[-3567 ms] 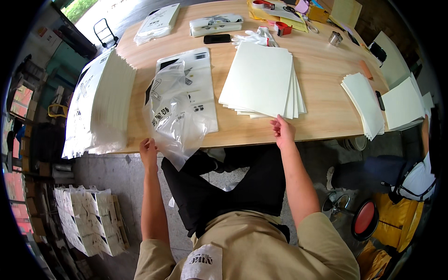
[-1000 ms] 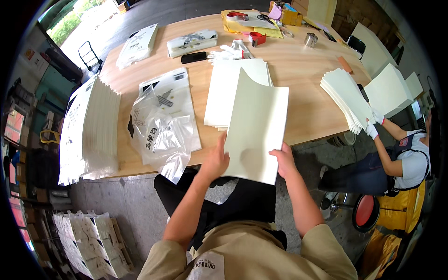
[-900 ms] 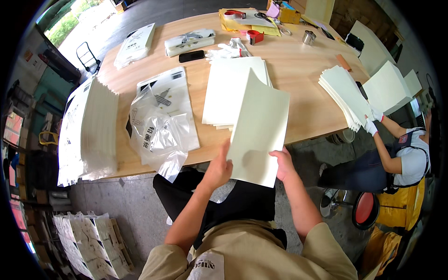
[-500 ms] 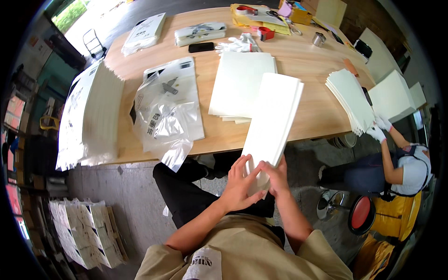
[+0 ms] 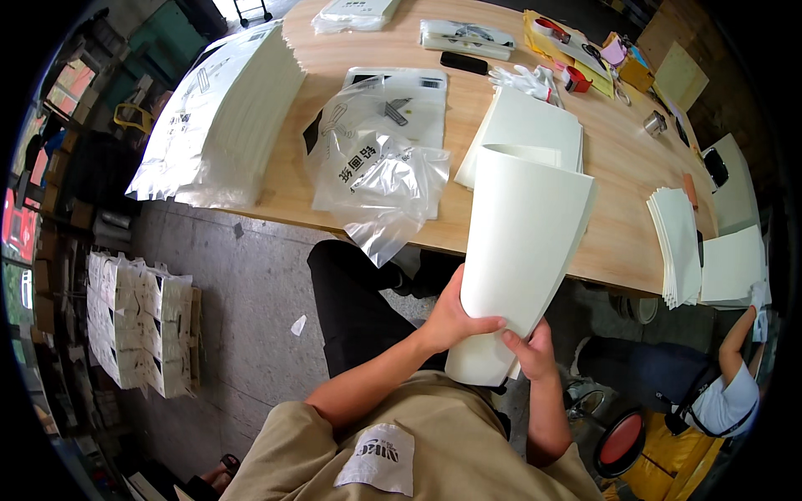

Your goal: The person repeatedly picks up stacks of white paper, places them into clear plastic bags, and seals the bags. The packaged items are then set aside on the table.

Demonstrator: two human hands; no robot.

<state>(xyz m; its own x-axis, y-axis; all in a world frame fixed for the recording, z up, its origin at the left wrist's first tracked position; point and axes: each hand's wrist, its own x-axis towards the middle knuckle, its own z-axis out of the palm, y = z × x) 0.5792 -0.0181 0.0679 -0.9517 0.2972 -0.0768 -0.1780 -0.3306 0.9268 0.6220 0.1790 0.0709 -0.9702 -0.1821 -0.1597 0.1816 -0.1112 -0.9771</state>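
Between my hands is a bent stack of off-white paper sheets (image 5: 526,242), held over my lap with its far end above the table edge. My left hand (image 5: 458,317) is closed round its left side, thumb on top. Closed on the right edge, my right hand (image 5: 533,349) has its thumb near the left one. Behind the held stack, more cream sheets (image 5: 535,125) lie on the wooden table (image 5: 322,196), partly hidden. To their left, a clear plastic bag (image 5: 393,200) rests crumpled on a printed white paper pack (image 5: 422,104).
A tall stack of printed packs (image 5: 225,117) stands on the table's left. Gloves (image 5: 526,81), a black phone (image 5: 464,63) and tape rolls (image 5: 576,79) lie farther back. At right, a co-worker (image 5: 710,384) handles paper sheets (image 5: 731,267) beside a red stool (image 5: 621,442). Bundled packs (image 5: 142,326) stand on the floor.
The held paper has gone from a flat, narrow fold to a wider curve. My left hand has shifted to its left side. The view has turned, so the table appears farther right.
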